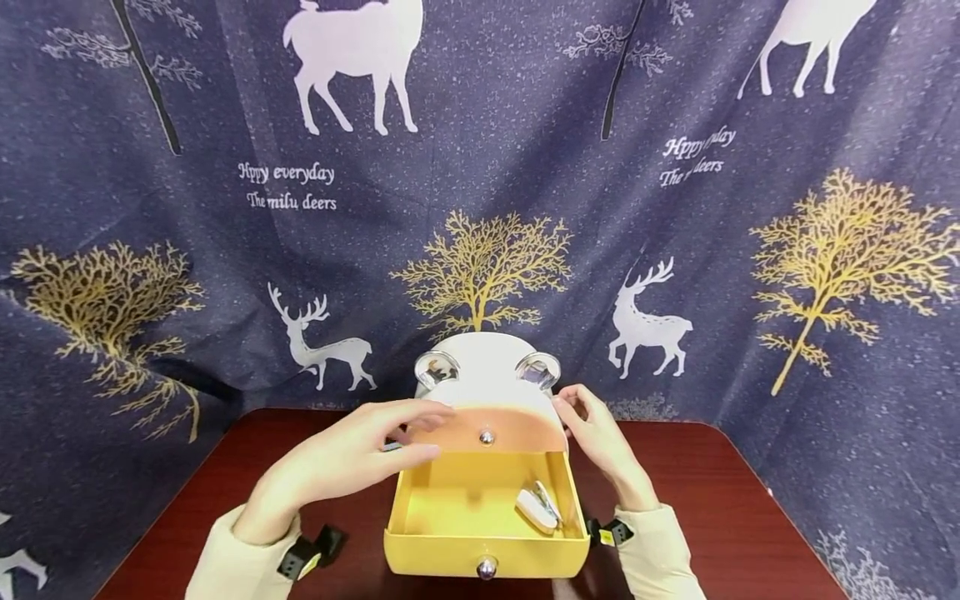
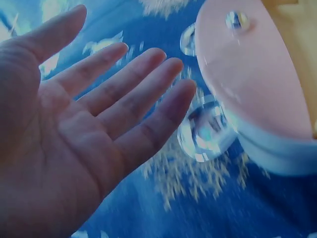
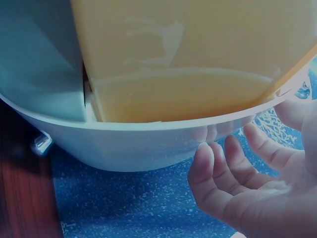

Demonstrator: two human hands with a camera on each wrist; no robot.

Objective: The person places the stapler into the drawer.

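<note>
A white desktop organizer (image 1: 483, 367) with two round silver discs on top stands at the table's back. Its curved peach drawer front (image 1: 517, 429) has a silver knob. Below it, the yellow drawer (image 1: 486, 554) is pulled out, and a small white stapler (image 1: 538, 508) lies at its right side. My left hand (image 1: 352, 450) hovers before the peach front's left part; in the left wrist view its fingers (image 2: 143, 104) are spread and hold nothing. My right hand (image 1: 600, 437) is at the organizer's right side, fingers (image 3: 203, 163) loosely bent by the white shell; contact cannot be made out.
The reddish-brown wooden table (image 1: 720, 517) extends to both sides of the organizer. Behind it hangs a dark blue cloth (image 1: 480, 167) printed with deer and trees. Something small and greyish-blue, mostly hidden, shows behind my left fingers.
</note>
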